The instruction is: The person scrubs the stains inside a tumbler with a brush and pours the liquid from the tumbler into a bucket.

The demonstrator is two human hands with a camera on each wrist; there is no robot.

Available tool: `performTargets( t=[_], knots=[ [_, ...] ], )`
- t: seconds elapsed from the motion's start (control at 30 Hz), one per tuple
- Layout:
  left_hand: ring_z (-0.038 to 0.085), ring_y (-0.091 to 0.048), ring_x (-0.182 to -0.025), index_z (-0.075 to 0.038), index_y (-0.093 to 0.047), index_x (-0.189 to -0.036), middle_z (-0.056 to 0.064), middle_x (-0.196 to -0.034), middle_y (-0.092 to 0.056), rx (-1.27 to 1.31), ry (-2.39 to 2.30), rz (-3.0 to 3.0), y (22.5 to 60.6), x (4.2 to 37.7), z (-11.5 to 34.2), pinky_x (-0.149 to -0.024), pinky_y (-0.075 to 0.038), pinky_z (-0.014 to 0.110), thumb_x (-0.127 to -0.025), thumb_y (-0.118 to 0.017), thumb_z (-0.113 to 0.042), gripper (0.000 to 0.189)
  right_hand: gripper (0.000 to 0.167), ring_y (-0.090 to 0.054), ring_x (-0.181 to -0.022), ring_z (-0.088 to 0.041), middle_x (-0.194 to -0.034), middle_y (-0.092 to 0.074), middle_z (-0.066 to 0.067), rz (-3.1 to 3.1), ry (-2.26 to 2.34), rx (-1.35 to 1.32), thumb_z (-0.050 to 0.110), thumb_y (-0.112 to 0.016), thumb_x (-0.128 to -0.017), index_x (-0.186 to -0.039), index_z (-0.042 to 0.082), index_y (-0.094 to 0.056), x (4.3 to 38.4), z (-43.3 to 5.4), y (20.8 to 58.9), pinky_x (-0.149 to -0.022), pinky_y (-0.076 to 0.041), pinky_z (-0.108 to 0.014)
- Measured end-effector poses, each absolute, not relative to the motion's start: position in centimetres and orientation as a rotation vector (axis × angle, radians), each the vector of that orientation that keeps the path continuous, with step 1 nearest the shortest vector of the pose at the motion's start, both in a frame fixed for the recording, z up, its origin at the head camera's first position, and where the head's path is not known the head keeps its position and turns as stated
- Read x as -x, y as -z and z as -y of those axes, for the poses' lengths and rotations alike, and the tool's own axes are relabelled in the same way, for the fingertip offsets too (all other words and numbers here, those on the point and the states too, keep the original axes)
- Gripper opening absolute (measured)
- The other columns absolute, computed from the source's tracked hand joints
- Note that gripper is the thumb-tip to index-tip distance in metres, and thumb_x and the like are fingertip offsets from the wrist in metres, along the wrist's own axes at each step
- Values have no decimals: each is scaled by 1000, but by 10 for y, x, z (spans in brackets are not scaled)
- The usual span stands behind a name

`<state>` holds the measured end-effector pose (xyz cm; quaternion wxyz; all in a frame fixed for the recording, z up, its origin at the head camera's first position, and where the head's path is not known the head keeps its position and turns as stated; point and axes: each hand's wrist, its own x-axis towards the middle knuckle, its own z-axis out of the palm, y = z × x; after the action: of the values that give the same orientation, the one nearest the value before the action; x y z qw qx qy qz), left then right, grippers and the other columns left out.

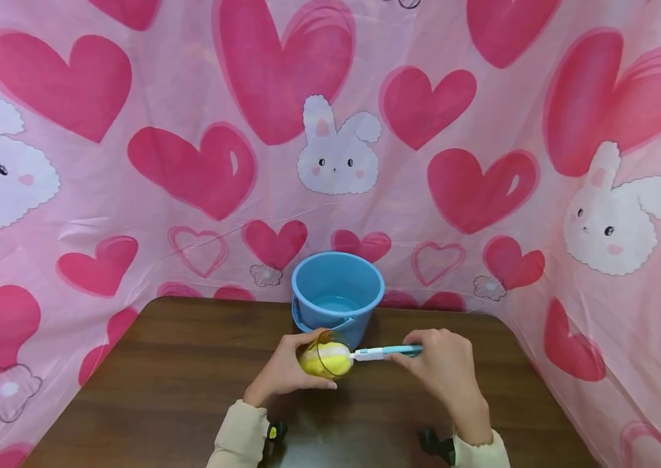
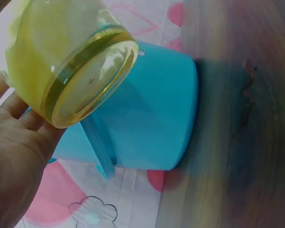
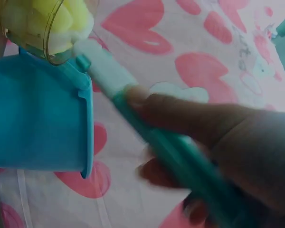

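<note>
My left hand [image 1: 288, 369] grips an amber see-through glass [image 2: 80, 71] that lies on its side in the air, mouth toward the right. Inside the glass sits the yellow and white sponge head [image 1: 325, 359] of a cup brush. Its white and teal handle [image 1: 388, 351] runs out to the right, where my right hand [image 1: 444, 364] holds it between thumb and fingers. In the right wrist view the sponge [image 3: 69, 23] fills the mouth of the glass. Both hands are above the table, in front of a blue bucket [image 1: 338, 286].
The bucket stands at the table's back edge, its handle [image 2: 97, 147] hanging down the near side. Around the brown wooden table [image 1: 190, 364] hangs a pink cloth [image 1: 190, 97] printed with hearts and rabbits. Dark wrist straps [image 1: 437, 445] show below the hands.
</note>
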<state>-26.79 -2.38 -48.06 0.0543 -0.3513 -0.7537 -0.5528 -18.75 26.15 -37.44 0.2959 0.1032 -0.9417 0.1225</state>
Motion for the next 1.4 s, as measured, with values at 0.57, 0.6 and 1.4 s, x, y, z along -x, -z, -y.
performTargets(
  t=[0.57, 0.6, 1.4],
  knots=[
    [16, -60, -123, -16, -57, -146, -10, -138, -63, 1163, 1650, 2328, 475, 266, 27, -105, -51, 35, -68, -97, -30, 89, 53, -42, -57, -15, -51, -45, 4, 2962, -572, 153, 70, -78, -72, -56, 21, -66, 188, -283, 368, -49, -34, -30],
    [16, -59, -124, -16, -56, -146, -11, -138, -63, 1167, 1651, 2335, 475, 265, 27, -105, -51, 35, -68, -96, -30, 89, 53, -42, -57, -15, -51, -45, 4, 2964, -572, 160, 70, -78, -72, -56, 21, -66, 188, -284, 368, -49, -34, -30],
    [16, -63, -121, -17, -60, -142, -6, -136, -65, 1091, 1618, 2374, 481, 270, 29, -103, -52, 32, -66, -98, -28, 86, 46, -47, -60, -11, -61, -58, 14, 2790, -478, -272, 67, -86, -66, -73, 23, -75, 213, -290, 395, -57, -46, -28]
  ],
)
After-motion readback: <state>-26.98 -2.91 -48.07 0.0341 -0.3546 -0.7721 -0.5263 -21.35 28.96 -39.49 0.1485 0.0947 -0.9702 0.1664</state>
